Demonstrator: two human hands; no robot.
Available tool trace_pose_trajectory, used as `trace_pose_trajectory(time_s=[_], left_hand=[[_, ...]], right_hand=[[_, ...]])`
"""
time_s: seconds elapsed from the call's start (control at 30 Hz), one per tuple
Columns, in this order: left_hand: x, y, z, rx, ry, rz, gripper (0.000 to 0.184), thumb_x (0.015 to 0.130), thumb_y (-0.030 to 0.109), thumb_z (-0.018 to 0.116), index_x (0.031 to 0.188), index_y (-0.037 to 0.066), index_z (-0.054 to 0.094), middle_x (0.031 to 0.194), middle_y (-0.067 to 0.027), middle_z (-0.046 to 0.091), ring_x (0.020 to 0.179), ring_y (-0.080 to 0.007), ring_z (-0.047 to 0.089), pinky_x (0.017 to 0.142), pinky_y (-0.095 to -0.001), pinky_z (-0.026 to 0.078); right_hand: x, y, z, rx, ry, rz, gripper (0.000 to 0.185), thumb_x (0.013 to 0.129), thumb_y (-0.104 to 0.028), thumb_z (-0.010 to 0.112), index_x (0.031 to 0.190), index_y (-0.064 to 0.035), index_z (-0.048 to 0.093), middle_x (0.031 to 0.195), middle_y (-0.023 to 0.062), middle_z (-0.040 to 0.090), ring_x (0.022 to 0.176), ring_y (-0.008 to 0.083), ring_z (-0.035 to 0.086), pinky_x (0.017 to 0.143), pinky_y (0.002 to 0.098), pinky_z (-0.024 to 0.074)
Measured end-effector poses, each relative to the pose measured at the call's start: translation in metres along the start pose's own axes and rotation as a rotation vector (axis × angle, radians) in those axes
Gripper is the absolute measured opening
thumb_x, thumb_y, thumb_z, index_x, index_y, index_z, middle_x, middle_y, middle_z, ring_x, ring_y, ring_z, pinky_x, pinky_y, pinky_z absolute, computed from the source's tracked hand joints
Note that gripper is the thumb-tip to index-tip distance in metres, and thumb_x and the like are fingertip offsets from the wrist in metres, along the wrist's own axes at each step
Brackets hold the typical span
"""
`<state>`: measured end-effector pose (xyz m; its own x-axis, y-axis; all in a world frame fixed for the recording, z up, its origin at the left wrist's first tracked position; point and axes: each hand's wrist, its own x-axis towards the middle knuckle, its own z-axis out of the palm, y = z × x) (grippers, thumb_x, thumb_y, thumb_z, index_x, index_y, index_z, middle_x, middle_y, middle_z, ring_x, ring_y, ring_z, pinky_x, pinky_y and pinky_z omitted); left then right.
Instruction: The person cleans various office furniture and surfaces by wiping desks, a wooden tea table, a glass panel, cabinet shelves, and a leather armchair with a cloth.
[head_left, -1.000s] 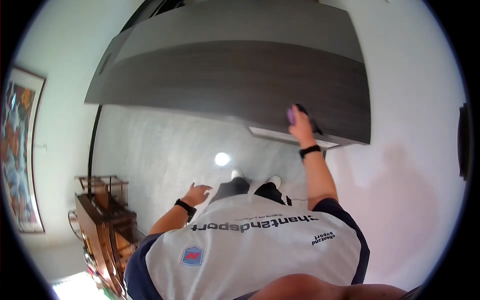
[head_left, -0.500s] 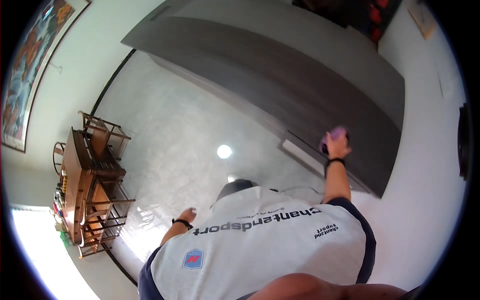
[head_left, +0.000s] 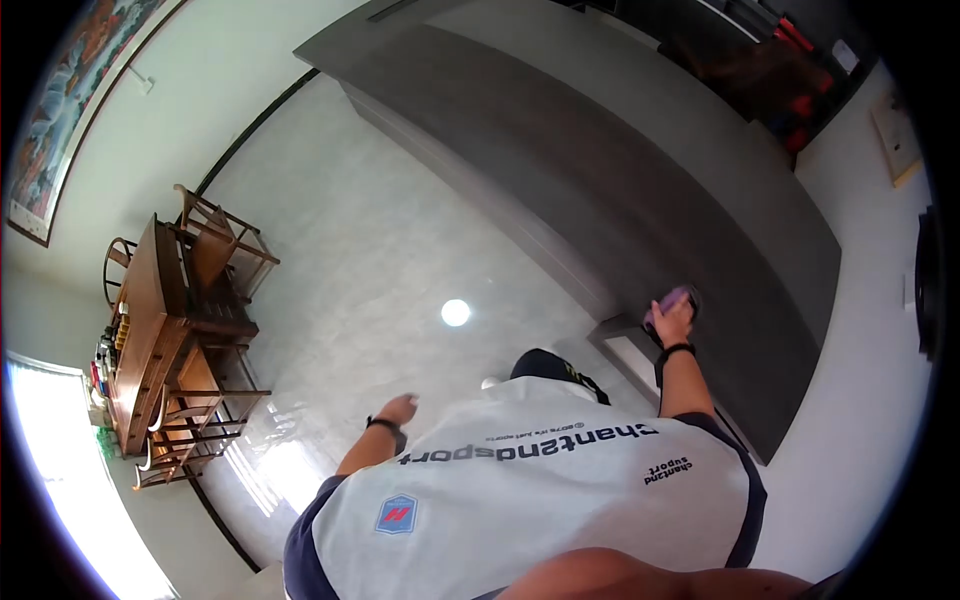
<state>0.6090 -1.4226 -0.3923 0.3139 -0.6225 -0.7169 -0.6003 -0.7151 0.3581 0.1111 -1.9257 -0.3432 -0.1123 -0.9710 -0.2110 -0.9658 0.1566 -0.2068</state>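
My right hand (head_left: 674,322) is closed around a rounded purple pad with a dark edge (head_left: 655,314), and its exact kind does not show. The pad lies against the wide dark grey panel (head_left: 600,190), near the panel's lower right end. Out to the left, my left hand (head_left: 400,408) hangs over the pale floor, touching nothing, its fingers loosely extended. Both wrists wear dark bands.
A wooden table (head_left: 150,330) with chairs (head_left: 225,240) stands at the left beside a bright window (head_left: 60,470). A framed picture (head_left: 75,110) hangs at upper left. Red and dark items (head_left: 790,100) sit beyond the panel. A white wall (head_left: 880,260) borders the right.
The view has shifted, so the panel and furniture sit differently in it. My right hand, still gripping the purple pad, appears slightly lower in view. My left hand appears slightly higher and further right.
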Motion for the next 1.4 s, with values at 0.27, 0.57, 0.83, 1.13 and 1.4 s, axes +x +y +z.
trace_pose_trajectory(time_s=[0.27, 0.57, 0.83, 1.13, 1.4], left_hand=[[0.12, 0.222, -0.163, -0.099, 0.108, 0.752, 0.035, 0.093, 0.013, 0.057, 0.127, 0.005, 0.059, 0.119, -0.018, 0.064, 0.112, -0.0353, 0.06, 0.096, -0.0418, 0.048], [0.191, 0.266, -0.325, 0.168, 0.052, 0.847, 0.032, 0.09, 0.012, 0.059, 0.122, 0.008, 0.059, 0.112, -0.0176, 0.066, 0.102, -0.0368, 0.062, 0.089, -0.0448, 0.05], [0.191, 0.213, -0.48, -0.012, 0.28, 0.669, 0.028, 0.089, 0.007, 0.058, 0.117, 0.007, 0.063, 0.107, -0.0147, 0.067, 0.1, -0.0367, 0.062, 0.086, -0.045, 0.051], [0.088, 0.239, -0.711, -0.464, 1.227, 1.409, 0.03, 0.093, 0.049, 0.061, 0.11, 0.024, 0.065, 0.094, 0.0002, 0.053, 0.084, -0.0174, 0.053, 0.09, -0.0559, 0.044], [0.111, 0.187, -0.873, -0.313, 2.051, 1.874, 0.039, 0.097, 0.043, 0.055, 0.12, 0.012, 0.06, 0.111, -0.0078, 0.056, 0.106, -0.0201, 0.049, 0.094, -0.0541, 0.041]], right_hand=[[0.034, -0.249, 0.036, -0.141, -0.082, -0.482, 0.105, 0.083, -0.061, 0.064, 0.156, -0.007, 0.011, 0.158, 0.0219, 0.023, 0.147, 0.0388, 0.019, 0.113, 0.0631, 0.0226], [0.081, -0.514, 0.078, -0.126, -0.175, -0.795, 0.109, 0.078, -0.062, 0.068, 0.157, -0.0107, 0.013, 0.157, 0.0209, 0.024, 0.146, 0.0402, 0.019, 0.112, 0.0708, 0.0121], [0.107, -0.68, 0.104, -0.133, -0.263, -0.981, 0.107, 0.08, -0.056, 0.07, 0.158, -0.0128, 0.01, 0.157, 0.0211, 0.024, 0.146, 0.0395, 0.019, 0.111, 0.0715, 0.0119], [0.138, -0.855, 0.156, -0.143, -0.237, -1.049, 0.106, 0.079, -0.05, 0.073, 0.157, -0.0119, 0.013, 0.156, 0.0236, 0.024, 0.145, 0.0425, 0.019, 0.111, 0.0713, 0.0123], [0.16, -1.009, 0.186, -0.242, -0.311, -0.837, 0.111, 0.082, -0.055, 0.07, 0.157, -0.0092, 0.001, 0.158, 0.0252, 0.018, 0.147, 0.0419, 0.013, 0.113, 0.0688, 0.0124]])
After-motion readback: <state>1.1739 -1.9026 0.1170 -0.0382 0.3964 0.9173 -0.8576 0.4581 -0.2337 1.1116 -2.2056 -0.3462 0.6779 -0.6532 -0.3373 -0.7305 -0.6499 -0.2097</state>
